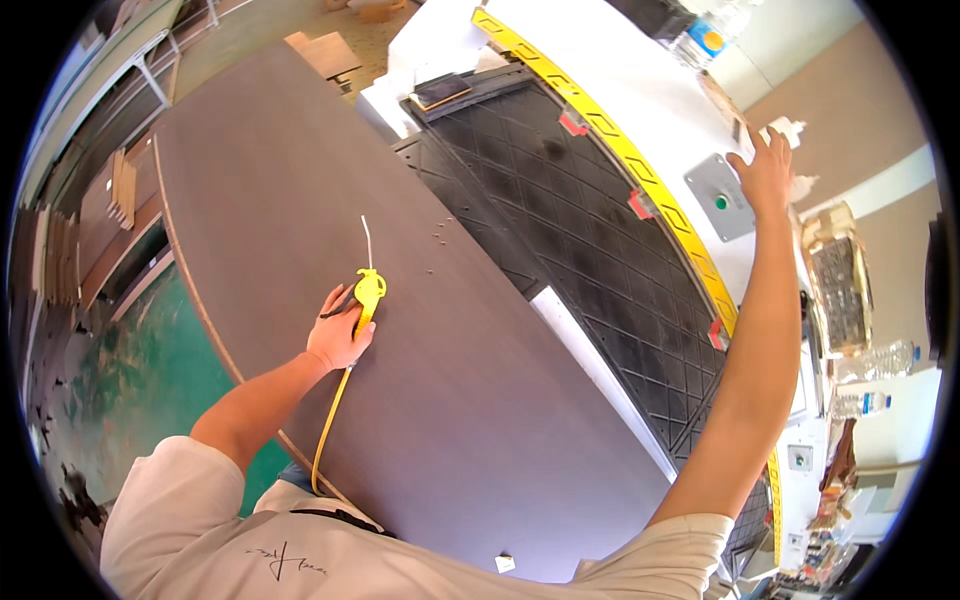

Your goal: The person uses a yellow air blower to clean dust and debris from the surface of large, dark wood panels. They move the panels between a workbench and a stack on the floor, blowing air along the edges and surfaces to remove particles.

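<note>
My left hand [340, 335] is wrapped round a yellow air blow gun [370, 288], whose thin metal nozzle points away from me over a large dark brown board [480, 400]. A yellow hose [325, 430] runs from the gun's grip back toward my waist. Out to the far right, my right hand [768, 172] reaches with fingers spread, beside a grey control plate [720, 197] with a green button on the white machine. It holds nothing that I can see. Several small dark bits [440, 232] lie on the board near its right edge.
Right of the board lies a black gridded machine bed [590, 230], bordered by a yellow strip [620, 145] with red clips. A phone [440, 92] rests at its far end. Plastic bottles [862, 404] stand at the right. Stacked boards [122, 190] and green floor [180, 350] are at left.
</note>
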Available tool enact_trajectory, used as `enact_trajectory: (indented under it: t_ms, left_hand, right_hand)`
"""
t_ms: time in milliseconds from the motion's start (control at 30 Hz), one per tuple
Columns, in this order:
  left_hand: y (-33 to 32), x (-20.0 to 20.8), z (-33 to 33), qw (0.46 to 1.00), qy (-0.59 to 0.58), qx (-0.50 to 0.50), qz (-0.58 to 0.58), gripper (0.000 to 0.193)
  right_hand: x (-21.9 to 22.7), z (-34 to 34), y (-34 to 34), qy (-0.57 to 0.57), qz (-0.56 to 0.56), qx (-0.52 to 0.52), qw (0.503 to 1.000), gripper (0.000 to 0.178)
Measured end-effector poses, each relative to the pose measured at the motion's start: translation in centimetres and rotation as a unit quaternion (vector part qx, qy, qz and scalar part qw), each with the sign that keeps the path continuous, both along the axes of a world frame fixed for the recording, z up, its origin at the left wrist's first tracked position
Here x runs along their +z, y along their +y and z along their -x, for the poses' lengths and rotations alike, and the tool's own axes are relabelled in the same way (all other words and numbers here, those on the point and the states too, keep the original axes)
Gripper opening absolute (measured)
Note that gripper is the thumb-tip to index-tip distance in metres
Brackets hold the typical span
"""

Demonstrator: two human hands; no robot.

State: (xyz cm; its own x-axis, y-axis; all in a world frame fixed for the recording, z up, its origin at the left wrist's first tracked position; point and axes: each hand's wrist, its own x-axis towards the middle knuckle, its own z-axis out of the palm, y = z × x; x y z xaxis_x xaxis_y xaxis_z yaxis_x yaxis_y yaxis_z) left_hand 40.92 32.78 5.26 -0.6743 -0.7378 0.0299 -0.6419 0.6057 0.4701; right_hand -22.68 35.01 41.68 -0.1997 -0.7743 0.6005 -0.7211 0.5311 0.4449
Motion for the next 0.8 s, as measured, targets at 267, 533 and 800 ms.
enact_trajectory:
  t_ms: [267,533,800]
  left_hand:
    - [-0.2,-0.6,1.3,0.996,0.073,-0.029,0.044,0.029]
    - [-0.3,-0.7,1.3,0.997,0.060,-0.037,0.033,0.032]
    - [-0.2,-2.9,0.8,0.996,0.050,-0.018,0.068,0.032]
  right_hand:
    - [-9.2,-8.1,0.2,-0.175,0.252,0.109,0.945,0.045]
    - [-34.6,-32.6,-1.3,-0.772,0.080,0.018,0.630,0.026]
    - [-39.2,-35.4,-1.5,-0.518,0.070,-0.024,0.852,0.016]
